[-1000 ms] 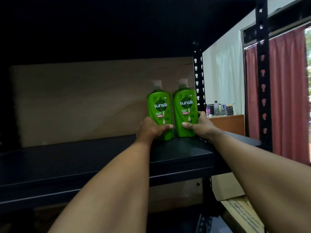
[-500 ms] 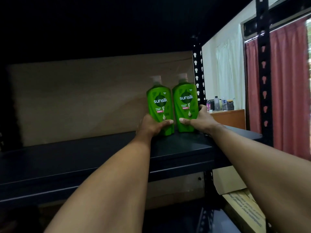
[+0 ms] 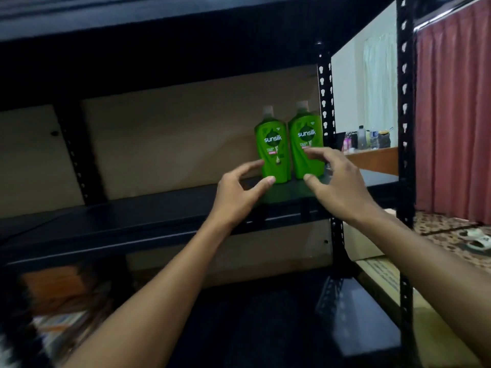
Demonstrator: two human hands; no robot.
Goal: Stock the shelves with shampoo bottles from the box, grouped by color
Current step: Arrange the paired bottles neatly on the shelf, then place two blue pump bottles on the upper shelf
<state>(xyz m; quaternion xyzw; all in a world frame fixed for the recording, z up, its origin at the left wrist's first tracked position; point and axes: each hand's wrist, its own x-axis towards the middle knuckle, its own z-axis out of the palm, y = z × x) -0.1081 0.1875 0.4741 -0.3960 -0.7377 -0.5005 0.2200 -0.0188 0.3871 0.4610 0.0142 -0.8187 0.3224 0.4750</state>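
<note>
So, two shampoo bottles stand upright side by side at the right end of a black metal shelf (image 3: 159,219), close to the perforated black post (image 3: 326,102) at the back corner. Both are glossy green plastic, kind of teardrop shaped, with rounded shoulders and a pale cap on top. The left bottle (image 3: 275,155) and the right bottle (image 3: 305,139) sit just beside each other with a thin gap between them, labels facing out. Each one says "sunsilk" in white on a dark patch, with a small pink strip underneath. The smaller print is too blurry to read.

Behind them is a flat brown cardboard sheet (image 3: 172,144). The shelf top is smooth and dark, with a faint green reflection under the bottles.

The left hand (image 3: 236,197) is in front of the left bottle with its fingers (image 3: 252,166) spread and loosely curved, gripping nothing. The thumb tip overlaps the bottle's bottom front edge and the index finger reaches near its left side, but I can't tell if either actually touches. The right hand (image 3: 340,187) is in front of the right bottle, fingers spread and a bit blurry, covering the lower part of the label, with the thumb down near the base. It isn't wrapped round the bottle.

Off to the right there's a dark red pleated curtain (image 3: 451,115), a wooden counter (image 3: 377,159) with a few small bottles too tiny to read, and pale sandals (image 3: 475,239) on a patterned floor.
</note>
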